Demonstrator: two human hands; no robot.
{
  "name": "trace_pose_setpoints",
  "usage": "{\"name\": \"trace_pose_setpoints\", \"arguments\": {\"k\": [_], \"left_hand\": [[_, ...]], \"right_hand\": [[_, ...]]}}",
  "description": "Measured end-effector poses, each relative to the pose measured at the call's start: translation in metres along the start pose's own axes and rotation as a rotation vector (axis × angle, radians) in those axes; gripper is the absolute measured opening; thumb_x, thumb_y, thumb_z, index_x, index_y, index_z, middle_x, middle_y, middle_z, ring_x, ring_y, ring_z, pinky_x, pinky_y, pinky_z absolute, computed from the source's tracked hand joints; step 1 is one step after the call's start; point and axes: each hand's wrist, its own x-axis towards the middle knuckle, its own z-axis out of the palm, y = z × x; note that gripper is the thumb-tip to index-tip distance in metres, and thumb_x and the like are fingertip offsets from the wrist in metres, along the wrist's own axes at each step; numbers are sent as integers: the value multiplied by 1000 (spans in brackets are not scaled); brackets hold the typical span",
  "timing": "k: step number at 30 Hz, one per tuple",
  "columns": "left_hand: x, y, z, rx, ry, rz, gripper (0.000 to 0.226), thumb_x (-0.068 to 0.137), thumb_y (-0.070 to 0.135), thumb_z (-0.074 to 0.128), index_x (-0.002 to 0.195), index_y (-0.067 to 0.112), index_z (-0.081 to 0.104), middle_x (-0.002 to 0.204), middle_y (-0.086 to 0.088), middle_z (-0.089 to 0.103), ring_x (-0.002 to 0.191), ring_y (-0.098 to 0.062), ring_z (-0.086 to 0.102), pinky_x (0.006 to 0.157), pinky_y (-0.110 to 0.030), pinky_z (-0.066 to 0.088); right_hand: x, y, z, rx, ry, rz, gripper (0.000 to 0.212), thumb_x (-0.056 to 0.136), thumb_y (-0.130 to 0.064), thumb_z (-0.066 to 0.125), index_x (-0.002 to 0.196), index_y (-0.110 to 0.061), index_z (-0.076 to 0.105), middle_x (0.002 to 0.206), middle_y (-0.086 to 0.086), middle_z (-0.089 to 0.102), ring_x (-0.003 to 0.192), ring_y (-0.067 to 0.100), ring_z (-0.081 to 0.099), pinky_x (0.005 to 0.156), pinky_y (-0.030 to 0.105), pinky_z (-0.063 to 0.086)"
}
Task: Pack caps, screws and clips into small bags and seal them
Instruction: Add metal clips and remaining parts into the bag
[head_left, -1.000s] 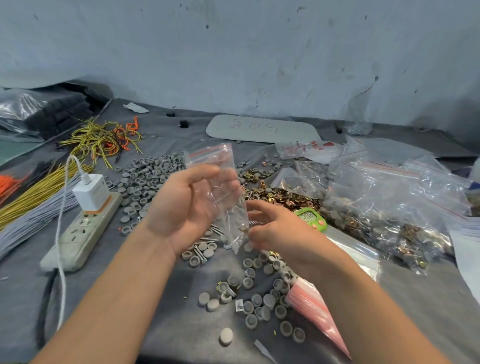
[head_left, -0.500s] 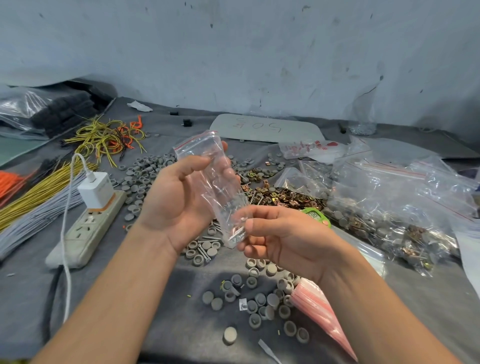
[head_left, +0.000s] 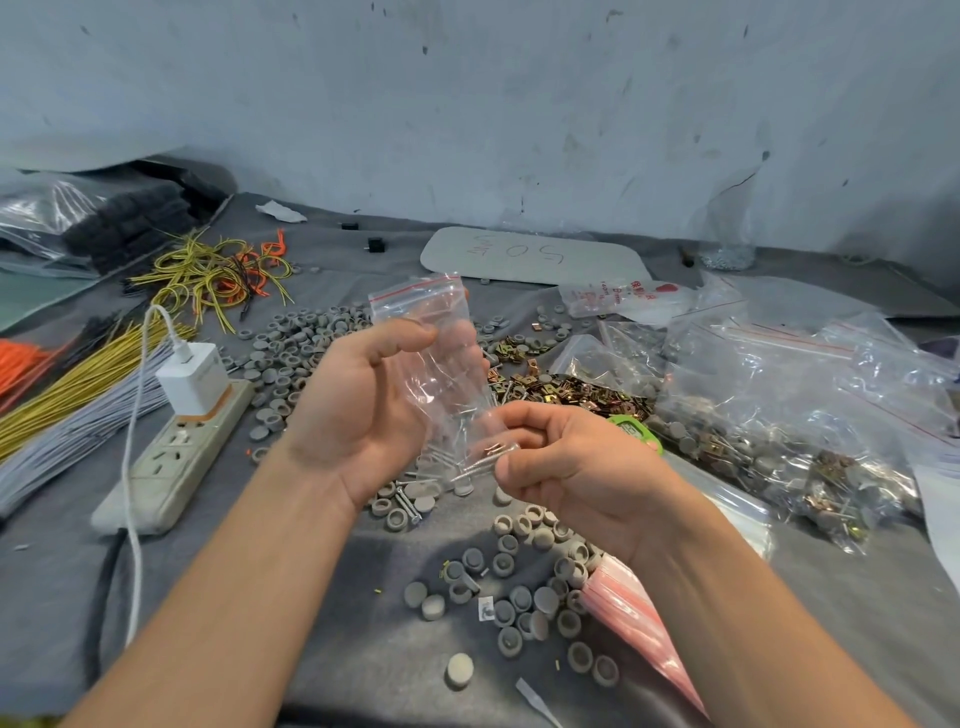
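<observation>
Bag (head_left: 431, 353) (clear, red strip at its top) stands upright in the left hand (head_left: 358, 410), thumb in front and fingers curled behind it. The right hand (head_left: 566, 467) pinches its lower end, where screws (head_left: 470, 465) show through the plastic. Caps (head_left: 521, 596) lie scattered on the table (head_left: 363, 639) beneath.

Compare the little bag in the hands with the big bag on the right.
The little bag is held upright by the left hand and right hand; the big bag lies on the table, untouched. The little bag holds only a few screws and a clip; the big bag is crammed with parts. The little bag is narrow, the big bag wide. Both are clear with a red zip strip.
</observation>
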Motion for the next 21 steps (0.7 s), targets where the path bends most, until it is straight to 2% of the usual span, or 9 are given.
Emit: {"name": "trace_pose_setpoints", "arguments": {"k": [3,6,9,11,13,14,17,19,21], "left_hand": [[-1,-1,1,39,-9,2,50,82,8,55,131,5,60,87,-4,67,81,-20,64,91,-41,51],[-1,-2,0,39,-25,1,60,75,8,61,134,2,58,90,-6,67,84,-21,64,90,-41,51],[-1,-2,-1,37,-30,-8,55,70,8,65,125,3,62,90,-6,68,85,-21,64,90,-41,52],[0,-2,-1,21,-11,1,39,72,4,61,109,3,70,86,-5,69,84,-20,64,90,-38,54],[0,0,-1,46,29,83,24,70,-2,62,90,4,74,82,-4,71,82,-18,65,89,-35,57],[1,0,-2,83,42,147,27,68,-6,64,90,6,73,81,-3,71,81,-17,66,87,-32,57],[3,-3,-5,383,126,308,57,71,-15,69,118,17,63,90,2,69,83,-12,67,82,-25,55],[5,-8,-7,651,274,362,64,75,-16,77,124,23,62,98,3,70,84,-10,72,77,-24,57],[6,-14,-9,894,329,387,58,74,-3,86,119,29,65,96,2,71,76,-7,71,64,-19,56]], "right_hand": [[0,1,-2,-3,17,-8,53,79,29,59,76,-18,82,78,6,74,67,12,67,64,23,54],[0,1,-1,-11,12,4,47,80,32,56,89,-9,76,78,6,73,64,11,66,62,22,53],[1,1,1,-20,40,29,45,81,31,55,97,-6,73,82,6,75,66,11,67,63,22,53],[2,0,0,-52,95,33,46,81,30,56,100,-7,75,88,6,77,69,11,68,64,23,52],[2,-2,-5,-319,253,10,46,81,24,62,98,-15,79,90,-1,79,72,8,70,63,21,52],[2,-3,-9,-567,373,6,42,82,18,66,93,-20,80,88,-7,79,74,6,71,63,20,53],[3,-4,-16,-1236,593,77,26,86,-1,69,84,-25,80,85,-7,76,82,13,71,76,32,62],[3,0,-14,-1404,579,156,17,86,-9,68,85,-21,79,82,-3,74,78,18,68,74,37,61],[3,4,-8,-1474,549,223,8,87,-13,69,88,-17,75,79,-1,70,70,17,61,59,31,50]]}}
